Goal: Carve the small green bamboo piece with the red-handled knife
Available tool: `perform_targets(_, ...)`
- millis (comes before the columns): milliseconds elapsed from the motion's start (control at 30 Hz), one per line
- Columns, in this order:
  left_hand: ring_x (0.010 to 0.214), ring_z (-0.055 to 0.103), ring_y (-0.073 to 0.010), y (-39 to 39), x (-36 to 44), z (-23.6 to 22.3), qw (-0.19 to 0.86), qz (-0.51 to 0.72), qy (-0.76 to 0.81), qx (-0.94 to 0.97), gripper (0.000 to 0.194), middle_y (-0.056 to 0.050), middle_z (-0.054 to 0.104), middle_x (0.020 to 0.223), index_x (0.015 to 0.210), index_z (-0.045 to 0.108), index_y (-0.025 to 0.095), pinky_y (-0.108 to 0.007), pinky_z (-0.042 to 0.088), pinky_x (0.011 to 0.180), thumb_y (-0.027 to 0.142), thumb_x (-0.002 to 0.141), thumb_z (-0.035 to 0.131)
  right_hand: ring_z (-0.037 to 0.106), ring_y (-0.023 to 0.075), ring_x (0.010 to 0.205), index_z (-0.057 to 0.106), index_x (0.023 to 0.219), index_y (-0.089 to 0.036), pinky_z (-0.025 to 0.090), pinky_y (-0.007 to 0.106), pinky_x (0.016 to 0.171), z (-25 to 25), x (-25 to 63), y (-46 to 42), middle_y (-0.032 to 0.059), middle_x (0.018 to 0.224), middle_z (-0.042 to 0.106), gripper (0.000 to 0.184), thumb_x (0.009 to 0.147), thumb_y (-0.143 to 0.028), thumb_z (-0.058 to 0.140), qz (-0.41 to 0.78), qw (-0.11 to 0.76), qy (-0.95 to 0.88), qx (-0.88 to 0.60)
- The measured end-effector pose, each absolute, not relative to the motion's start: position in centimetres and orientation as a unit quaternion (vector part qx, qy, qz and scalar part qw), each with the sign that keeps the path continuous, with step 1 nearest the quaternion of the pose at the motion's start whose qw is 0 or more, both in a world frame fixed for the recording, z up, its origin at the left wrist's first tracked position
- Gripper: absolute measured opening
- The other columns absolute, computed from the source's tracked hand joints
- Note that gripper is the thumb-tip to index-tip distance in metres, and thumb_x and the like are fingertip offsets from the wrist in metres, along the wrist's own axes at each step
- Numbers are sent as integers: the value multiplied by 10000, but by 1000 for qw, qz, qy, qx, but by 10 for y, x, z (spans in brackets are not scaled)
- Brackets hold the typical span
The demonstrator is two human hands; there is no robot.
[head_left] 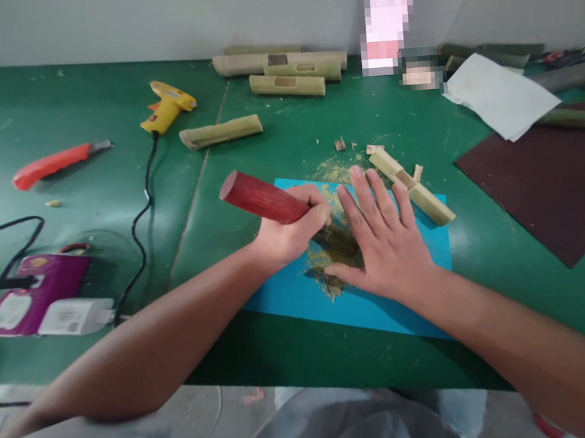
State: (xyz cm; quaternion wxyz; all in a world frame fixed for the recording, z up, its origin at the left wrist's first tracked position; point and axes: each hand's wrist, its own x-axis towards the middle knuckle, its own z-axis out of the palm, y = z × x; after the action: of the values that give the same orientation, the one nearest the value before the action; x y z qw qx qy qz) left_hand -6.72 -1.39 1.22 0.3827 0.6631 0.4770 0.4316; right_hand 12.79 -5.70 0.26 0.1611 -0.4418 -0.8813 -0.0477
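My left hand is closed around the red wooden handle of a tool whose working end is hidden under my hands. My right hand lies flat with fingers spread on a blue sheet, pressing on a dark piece amid yellowish sawdust. A cut bamboo piece with a notch lies just beyond my right fingertips, partly on the blue sheet.
On the green table are several bamboo sections at the back, one nearer, a yellow glue gun with black cord, an orange utility knife, a purple box, white paper and a dark brown sheet.
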Motion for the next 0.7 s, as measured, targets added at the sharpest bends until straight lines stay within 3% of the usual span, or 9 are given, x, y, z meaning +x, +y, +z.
perform_targets(67, 480, 454, -97, -13, -69, 10, 381, 428, 481, 664, 203, 29, 500, 496, 566, 587, 209, -249, 412, 477, 168, 764, 582, 216, 385, 1637, 245, 1683, -42, 205, 620, 1294, 1, 128, -57, 265, 1731, 307, 1042, 982, -800, 388, -52, 171, -879, -442)
perform_targets(400, 480, 455, -86, -13, -70, 11, 391, 422, 481, 662, 221, 26, 494, 502, 572, 596, 194, -241, 400, 488, 153, 788, 574, 165, 347, 1656, 207, 1686, -21, 80, 547, 1337, -10, 126, -58, 238, 1751, 280, 1064, 990, -818, 325, -61, 194, -879, -431)
perform_targets(567, 484, 458, -84, -13, -70, 11, 393, 424, 475, 663, 226, 19, 519, 520, 568, 594, 191, -245, 397, 491, 144, 788, 573, 125, 359, 1664, 172, 1693, -19, 51, 544, 1343, -9, 127, -57, 240, 1767, 230, 1080, 983, -804, 385, -40, 186, -881, -432)
perform_targets(700, 480, 452, -86, -13, -70, 10, 386, 419, 483, 665, 217, 25, 502, 502, 571, 594, 196, -242, 376, 475, 170, 785, 571, 190, 344, 1654, 202, 1683, -22, 40, 531, 1342, -5, 127, -58, 244, 1751, 274, 1037, 1002, -787, 361, -55, 174, -881, -436)
